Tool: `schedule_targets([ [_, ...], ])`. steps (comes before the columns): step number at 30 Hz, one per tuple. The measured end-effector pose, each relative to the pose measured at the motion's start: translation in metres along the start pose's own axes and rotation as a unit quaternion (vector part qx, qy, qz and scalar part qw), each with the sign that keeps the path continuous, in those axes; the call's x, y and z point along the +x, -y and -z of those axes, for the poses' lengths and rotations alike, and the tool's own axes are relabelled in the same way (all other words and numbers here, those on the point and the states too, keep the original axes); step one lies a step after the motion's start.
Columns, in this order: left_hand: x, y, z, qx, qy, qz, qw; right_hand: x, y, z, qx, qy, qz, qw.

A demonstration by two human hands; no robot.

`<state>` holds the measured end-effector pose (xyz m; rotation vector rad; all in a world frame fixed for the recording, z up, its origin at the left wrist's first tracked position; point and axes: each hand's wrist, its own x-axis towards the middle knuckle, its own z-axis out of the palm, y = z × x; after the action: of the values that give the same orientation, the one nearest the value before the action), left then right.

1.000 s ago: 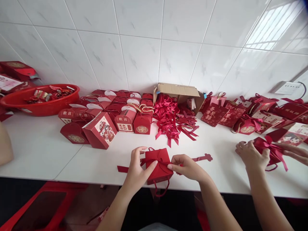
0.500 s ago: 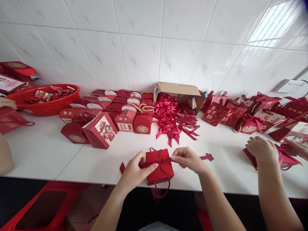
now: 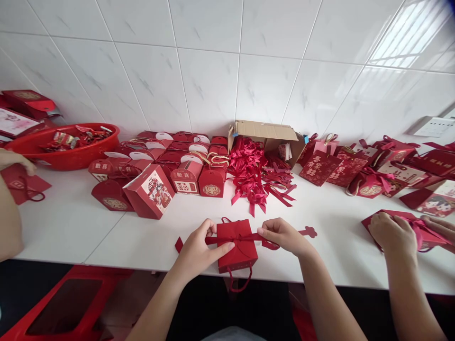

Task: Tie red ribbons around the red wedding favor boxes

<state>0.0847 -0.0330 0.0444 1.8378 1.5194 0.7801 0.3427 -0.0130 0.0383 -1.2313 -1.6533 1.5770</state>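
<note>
A small red gift box [image 3: 237,246] with a cord handle lies near the front edge of the white table [image 3: 71,227]. A red ribbon [image 3: 249,237] runs across the box. My left hand [image 3: 196,247] is closed on the box's left side, thumb pressing the ribbon down. My right hand [image 3: 282,235] pinches the ribbon just right of the box. The ribbon's shaped end [image 3: 308,231] lies flat on the table to the right.
Rows of finished red boxes [image 3: 185,170] stand behind, beside a heap of red ribbons [image 3: 254,180] spilling from a cardboard box [image 3: 270,135]. A red basin [image 3: 60,147] sits far left. Another person's hands [image 3: 394,234] work a red box at right; someone's hand [image 3: 14,161] holds a bag at left.
My right hand has drawn the ribbon across the box and moved slightly right. The person at right has lowered their box flat onto the table. A hand with a red bag appeared at left.
</note>
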Motion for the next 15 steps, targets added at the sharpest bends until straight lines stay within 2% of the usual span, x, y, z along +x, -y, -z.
schedule_targets([
  [3, -0.001, -0.001, 0.001, 0.026, -0.032, -0.025, 0.999, -0.007, 0.007, 0.002, 0.020, 0.008, 0.019, 1.000],
  [7, -0.004, -0.014, -0.002, 0.063, -0.080, -0.106, 0.989, -0.014, 0.018, 0.002, 0.070, 0.005, 0.047, 0.996],
  [12, -0.002, -0.039, -0.021, 0.096, -0.077, -0.197, 0.973, -0.017, 0.027, -0.007, 0.143, -0.024, 0.074, 0.987],
  [15, 0.007, -0.045, -0.032, 0.096, -0.123, -0.227, 0.961, -0.020, 0.030, -0.012, 0.164, -0.025, 0.089, 0.982],
])
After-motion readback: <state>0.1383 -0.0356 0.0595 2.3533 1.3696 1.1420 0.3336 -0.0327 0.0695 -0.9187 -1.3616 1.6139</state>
